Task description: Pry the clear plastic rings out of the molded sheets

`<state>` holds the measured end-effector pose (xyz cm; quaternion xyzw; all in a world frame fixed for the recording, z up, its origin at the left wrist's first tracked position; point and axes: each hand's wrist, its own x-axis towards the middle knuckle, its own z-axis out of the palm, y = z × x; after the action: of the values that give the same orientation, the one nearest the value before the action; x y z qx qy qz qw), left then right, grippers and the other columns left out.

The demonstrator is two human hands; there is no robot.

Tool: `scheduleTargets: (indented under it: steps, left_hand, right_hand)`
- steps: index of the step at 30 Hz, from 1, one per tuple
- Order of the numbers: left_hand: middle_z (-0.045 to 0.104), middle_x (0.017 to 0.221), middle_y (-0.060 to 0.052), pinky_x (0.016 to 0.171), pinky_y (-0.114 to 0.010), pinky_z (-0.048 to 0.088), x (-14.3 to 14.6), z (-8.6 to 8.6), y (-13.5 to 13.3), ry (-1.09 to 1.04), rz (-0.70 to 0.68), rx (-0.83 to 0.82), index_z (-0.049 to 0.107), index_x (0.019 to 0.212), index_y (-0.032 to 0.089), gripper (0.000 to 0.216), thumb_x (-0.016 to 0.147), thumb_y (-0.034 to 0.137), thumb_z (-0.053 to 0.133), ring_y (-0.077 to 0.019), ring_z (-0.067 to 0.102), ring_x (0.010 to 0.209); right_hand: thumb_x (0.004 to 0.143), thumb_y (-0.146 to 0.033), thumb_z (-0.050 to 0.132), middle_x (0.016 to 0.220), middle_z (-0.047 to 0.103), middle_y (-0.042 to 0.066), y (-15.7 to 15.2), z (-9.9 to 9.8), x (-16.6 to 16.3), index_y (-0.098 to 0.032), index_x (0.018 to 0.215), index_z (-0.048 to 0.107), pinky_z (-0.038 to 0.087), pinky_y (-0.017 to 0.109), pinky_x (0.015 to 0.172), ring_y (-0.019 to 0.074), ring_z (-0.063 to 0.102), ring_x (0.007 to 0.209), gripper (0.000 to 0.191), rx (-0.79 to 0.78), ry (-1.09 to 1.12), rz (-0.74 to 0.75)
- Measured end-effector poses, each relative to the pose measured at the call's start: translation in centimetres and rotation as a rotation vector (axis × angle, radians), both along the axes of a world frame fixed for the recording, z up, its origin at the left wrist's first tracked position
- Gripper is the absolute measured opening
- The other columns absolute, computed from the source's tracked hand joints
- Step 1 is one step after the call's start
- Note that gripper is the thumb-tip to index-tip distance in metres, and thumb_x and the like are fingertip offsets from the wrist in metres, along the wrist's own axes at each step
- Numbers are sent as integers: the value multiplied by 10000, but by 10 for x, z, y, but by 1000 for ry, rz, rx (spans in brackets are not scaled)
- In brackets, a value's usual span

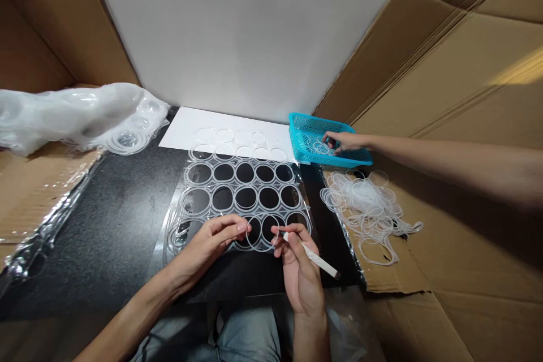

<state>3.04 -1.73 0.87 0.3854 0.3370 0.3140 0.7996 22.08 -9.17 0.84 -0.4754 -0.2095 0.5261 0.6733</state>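
The left hand (218, 239) and right hand (300, 271), also gripping a pen (321, 263), pinch a probably light, bendy ring (261, 251), best held by its rim.

Moderate, soft light falls palest on the panel (254, 28); the upper-left cardboard (38, 22) is dim. A warm yellow patch brightens the far right. The right-hand arm (441, 169) drops a dark shadow beneath it. Film (55, 206) glints at left, the surface (123, 203) shines faintly, and wide-angle distortion stretches the edges.
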Motion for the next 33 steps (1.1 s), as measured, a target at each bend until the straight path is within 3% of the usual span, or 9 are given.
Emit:
scheduleTargets:
  steps: [7,12,17,21,33]
  left_hand:
    - [664,982,-40,909,-272,439,4,9,5,28,-23,7,762,934,216,308,908,521,796,-187,565,975]
    - [657,901,-34,842,-252,443,16,13,41,31,-101,148,764,903,197,312,918,507,794,-170,568,899]
    - [682,992,-53,956,-268,479,22,3,70,-123,-133,88,779,946,185,235,916,415,817,-184,617,992]
    - [703,1044,-81,1005,-288,491,19,-3,71,-147,-124,39,782,964,176,225,925,396,809,-198,645,1037]
    - [728,1149,-143,1109,-389,492,16,12,68,-192,-150,-37,788,1029,139,255,969,383,745,-273,672,1168]
  right_hand:
    - [866,-447,867,960,785,90,1,-3,-2,-199,951,745,548,243,660,155,697,760,289,26,6,30]
    - [877,-459,854,968,788,103,13,0,4,-190,955,737,540,255,646,174,714,770,303,39,-48,32]
    - [908,-470,821,1001,804,113,35,6,11,-181,971,738,556,272,693,186,732,790,307,83,-251,11]
    - [946,-479,778,1039,810,122,43,3,11,-176,984,736,576,281,703,198,747,810,309,84,-373,-17]
    - [942,-483,784,1005,808,102,41,5,8,-190,996,734,567,273,707,190,748,801,302,49,-371,16]
